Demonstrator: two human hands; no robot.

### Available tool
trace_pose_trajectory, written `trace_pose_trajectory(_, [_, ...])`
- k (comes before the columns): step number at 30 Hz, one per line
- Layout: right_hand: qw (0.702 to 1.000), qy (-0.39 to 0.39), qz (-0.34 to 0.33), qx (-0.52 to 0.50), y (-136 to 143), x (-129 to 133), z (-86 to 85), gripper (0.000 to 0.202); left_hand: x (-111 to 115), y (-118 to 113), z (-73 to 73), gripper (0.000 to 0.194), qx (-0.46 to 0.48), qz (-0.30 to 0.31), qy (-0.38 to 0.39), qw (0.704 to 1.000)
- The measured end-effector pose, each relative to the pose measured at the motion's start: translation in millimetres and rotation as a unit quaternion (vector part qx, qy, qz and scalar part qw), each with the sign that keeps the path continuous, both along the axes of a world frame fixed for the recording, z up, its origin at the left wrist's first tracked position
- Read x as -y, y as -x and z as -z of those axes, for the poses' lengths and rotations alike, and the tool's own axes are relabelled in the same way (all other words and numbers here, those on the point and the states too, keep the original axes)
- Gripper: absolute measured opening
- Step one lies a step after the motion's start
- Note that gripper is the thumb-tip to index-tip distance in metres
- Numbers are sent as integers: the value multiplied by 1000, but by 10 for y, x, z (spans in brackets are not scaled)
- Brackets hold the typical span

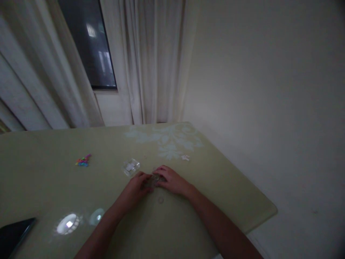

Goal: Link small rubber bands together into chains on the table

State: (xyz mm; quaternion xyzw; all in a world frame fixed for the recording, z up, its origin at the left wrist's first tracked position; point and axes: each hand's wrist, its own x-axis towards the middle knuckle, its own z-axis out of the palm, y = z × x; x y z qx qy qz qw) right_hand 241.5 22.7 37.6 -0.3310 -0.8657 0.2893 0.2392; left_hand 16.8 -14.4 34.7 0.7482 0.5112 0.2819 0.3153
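My left hand [140, 185] and my right hand [171, 180] meet over the table from either side. Between them lies a small, mottled grey-brown thing [155, 180] that looks partly see-through; dim light and blur hide its kind. Fingers of both hands curl around its sides. Just in front of it, a small thin ring [161, 200] rests flat on the tabletop. A clear plastic box [131, 167] with a pale patch inside stands behind my left hand, apart from it.
Farther left is a little heap of bright coloured pieces [83, 160]. Small white bits [185, 157] lie beyond my right hand. A dark flat device [16, 233] occupies the near left corner. The yellowish table [215, 180] ends at a slanting right edge beside the wall.
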Motion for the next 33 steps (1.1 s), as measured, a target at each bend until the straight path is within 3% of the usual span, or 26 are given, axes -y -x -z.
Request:
trace_pose_trajectory(7, [998, -9, 43, 37, 93, 118, -77, 28, 42, -121, -20, 28, 25, -26, -22, 999])
trace_pose_trajectory(19, [992, -14, 107, 71, 163, 163, -64, 11, 43, -237, -5, 25, -29, -42, -74, 996])
trace_pose_trajectory(29, [986, 71, 124, -91, 36, 73, -114, 10, 11, -211, -96, 25, 75, -63, -22, 995])
trace_pose_trajectory(33, [984, 116, 109, -86, -98, 37, -163, 14, -5, -133, -122, 25, 95, -35, 8, 995])
